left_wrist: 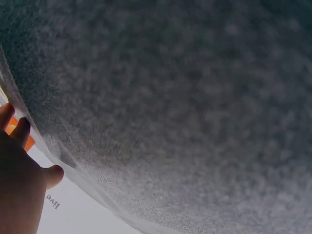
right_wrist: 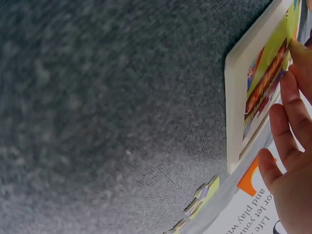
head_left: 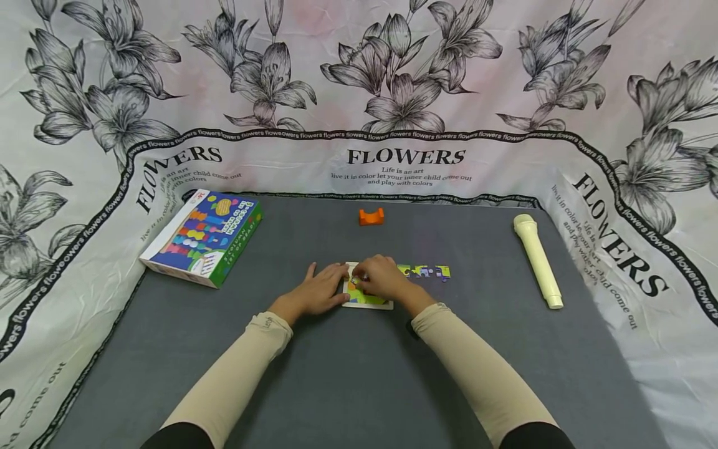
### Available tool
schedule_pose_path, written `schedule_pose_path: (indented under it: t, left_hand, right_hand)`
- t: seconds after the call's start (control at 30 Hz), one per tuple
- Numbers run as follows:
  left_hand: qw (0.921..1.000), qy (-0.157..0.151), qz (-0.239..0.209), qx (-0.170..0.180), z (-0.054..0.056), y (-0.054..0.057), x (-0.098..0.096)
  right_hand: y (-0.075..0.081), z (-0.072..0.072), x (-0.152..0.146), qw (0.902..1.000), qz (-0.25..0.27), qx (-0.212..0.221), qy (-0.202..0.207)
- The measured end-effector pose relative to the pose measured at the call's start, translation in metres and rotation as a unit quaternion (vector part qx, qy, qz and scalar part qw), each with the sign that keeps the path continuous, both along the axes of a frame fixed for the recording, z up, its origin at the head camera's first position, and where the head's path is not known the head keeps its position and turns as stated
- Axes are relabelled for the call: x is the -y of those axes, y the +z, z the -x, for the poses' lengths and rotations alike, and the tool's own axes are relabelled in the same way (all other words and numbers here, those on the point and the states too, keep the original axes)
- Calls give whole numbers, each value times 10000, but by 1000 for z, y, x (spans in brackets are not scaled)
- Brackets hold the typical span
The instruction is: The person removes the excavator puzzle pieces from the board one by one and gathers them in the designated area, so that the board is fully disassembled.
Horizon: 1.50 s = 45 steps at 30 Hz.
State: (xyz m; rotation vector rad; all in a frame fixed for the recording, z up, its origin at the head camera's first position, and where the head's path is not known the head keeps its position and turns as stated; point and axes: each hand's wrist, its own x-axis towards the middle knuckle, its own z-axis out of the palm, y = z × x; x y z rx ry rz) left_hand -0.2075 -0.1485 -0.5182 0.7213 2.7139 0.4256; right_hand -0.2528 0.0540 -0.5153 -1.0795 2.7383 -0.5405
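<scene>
A small jigsaw tray [head_left: 367, 305] with a white frame and a green picture lies in the middle of the grey table. My left hand [head_left: 318, 292] rests at the tray's left side, fingers spread, with fingertips and thumb at the frame. Over the tray's upper part, my right hand [head_left: 384, 277] has its thumb and index finger brought together on a small puzzle piece, mostly hidden by the fingers. The right wrist view shows the fingertips [right_wrist: 287, 80] close over the picture. In the left wrist view, only part of the left hand [left_wrist: 22, 170] appears.
Several loose puzzle pieces [head_left: 429, 272] lie in a row right of the tray. An orange notched block [head_left: 371, 217] sits farther back. A colourful game box [head_left: 207, 234] is at the back left, and a pale yellow baton-shaped object [head_left: 537, 262] lies at the right.
</scene>
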Motion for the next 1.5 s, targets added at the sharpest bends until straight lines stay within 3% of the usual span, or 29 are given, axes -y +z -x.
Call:
schedule_pose_path:
  t: [0.4, 0.73, 1.0, 1.5]
  left_hand:
    - [9995, 176, 193, -184, 1, -3, -4]
    - [9985, 442, 269, 182, -1, -2, -3]
    - [9963, 480, 644, 303, 4, -2, -8]
    - [9969, 486, 573, 246, 2, 2, -7]
  right_hand:
    - [-2, 3, 1, 9999, 118, 95, -19]
    - [-3, 0, 2, 9997, 143, 188, -93]
    - [-2, 1, 2, 9976, 253, 514, -381]
    - [4, 3, 2, 9851, 939, 1237, -742]
